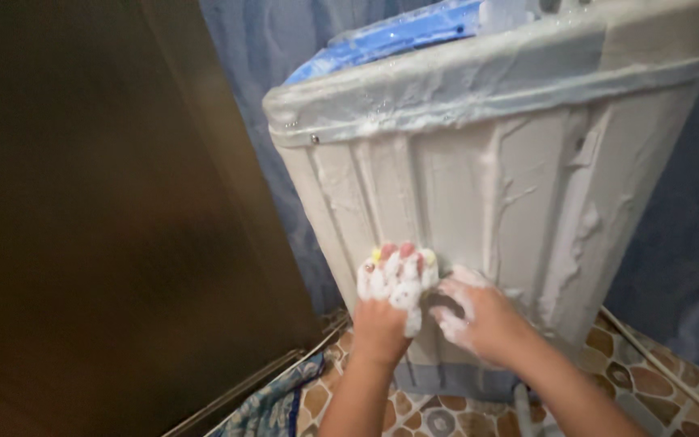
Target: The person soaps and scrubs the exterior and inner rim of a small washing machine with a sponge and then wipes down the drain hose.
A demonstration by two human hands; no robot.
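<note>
The single head-worn camera is looking downward and forward from close range, facing the ribbed grey plastic side of a foam-streaked washing machine (495,178), tilting slightly, with the brown pebble-patterned tiled floor (649,372) showing below.

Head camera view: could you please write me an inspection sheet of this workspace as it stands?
Surface: side panel of a grey washing machine, ribbed, streaked with white foam; blue lid on top.
Job's things: yellow sponge, lathered, pressed on the lower panel.
Clutter: patterned blue cloth on the floor at lower left.
Grips: left hand closed around the sponge, foam-covered; right hand flat on the panel beside it, soapy, holding nothing.
Cables: a pale hose or pipe runs along the floor by the wall; its kind cannot be told.
Surroundings: brown stone-pattern floor tiles, blue wall, dark brown panel at left.
</note>
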